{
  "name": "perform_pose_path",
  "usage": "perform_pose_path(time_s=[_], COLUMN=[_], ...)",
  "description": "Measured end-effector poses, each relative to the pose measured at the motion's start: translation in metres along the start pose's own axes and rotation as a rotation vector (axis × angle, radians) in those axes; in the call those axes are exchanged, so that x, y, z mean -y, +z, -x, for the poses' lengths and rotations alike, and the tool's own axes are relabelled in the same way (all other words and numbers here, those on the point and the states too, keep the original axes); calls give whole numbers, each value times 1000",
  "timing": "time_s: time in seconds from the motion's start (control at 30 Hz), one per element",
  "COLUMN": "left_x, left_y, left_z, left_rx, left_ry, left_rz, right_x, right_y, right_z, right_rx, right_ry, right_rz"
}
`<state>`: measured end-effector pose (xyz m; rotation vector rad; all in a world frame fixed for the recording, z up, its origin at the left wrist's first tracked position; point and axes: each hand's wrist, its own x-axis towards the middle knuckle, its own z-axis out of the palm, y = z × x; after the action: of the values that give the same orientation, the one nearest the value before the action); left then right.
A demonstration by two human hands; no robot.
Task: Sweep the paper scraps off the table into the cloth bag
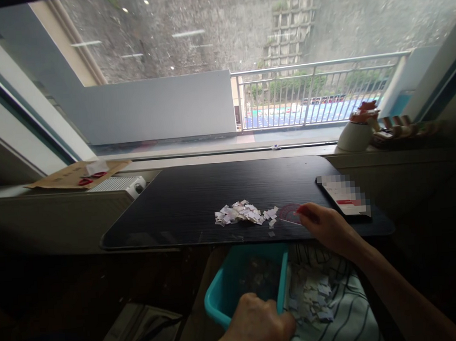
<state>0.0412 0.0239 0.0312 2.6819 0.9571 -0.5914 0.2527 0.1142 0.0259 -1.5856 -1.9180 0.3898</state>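
the right hand (pixel 324 225) has its fingertips closed in a pinch on what looks like a clear protractor (pixel 287 212), flat or nearly so on the black table (pixel 168 205), just beside the heap of paper scraps (pixel 240 213). a grip at one end only could let it twist or bend, and a quick push with its edge might scatter light bits or ride over them. the left hand (pixel 256 323) is closed around the near rim of the teal basket (pixel 217 301), below the table's front edge; whether a gap lies between them i cannot tell, but if so, scraps could drop through. a tilt of that wrist might tip the basket. next to it, loose scraps (pixel 318 293) lie on striped cloth (pixel 356 309), easily shaken off. the phone (pixel 347 196) sits near the right forearm, where a wide elbow could nudge it.
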Motion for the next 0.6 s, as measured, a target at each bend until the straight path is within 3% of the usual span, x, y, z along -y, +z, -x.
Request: perform_pose_path(time_s=[0.17,0.33,0.6], left_x=[0,2,6], left_y=[2,5,7], left_z=[0,0,2], left_rx=[9,-22,-31], left_ry=[-4,-13,-20], left_rz=[-5,10,50], right_x=[7,6,3], right_y=[2,-10,-19], right_z=[-2,3,8], right_rx=[34,15,22], right_ry=[-38,26,55], right_rz=[8,136,124])
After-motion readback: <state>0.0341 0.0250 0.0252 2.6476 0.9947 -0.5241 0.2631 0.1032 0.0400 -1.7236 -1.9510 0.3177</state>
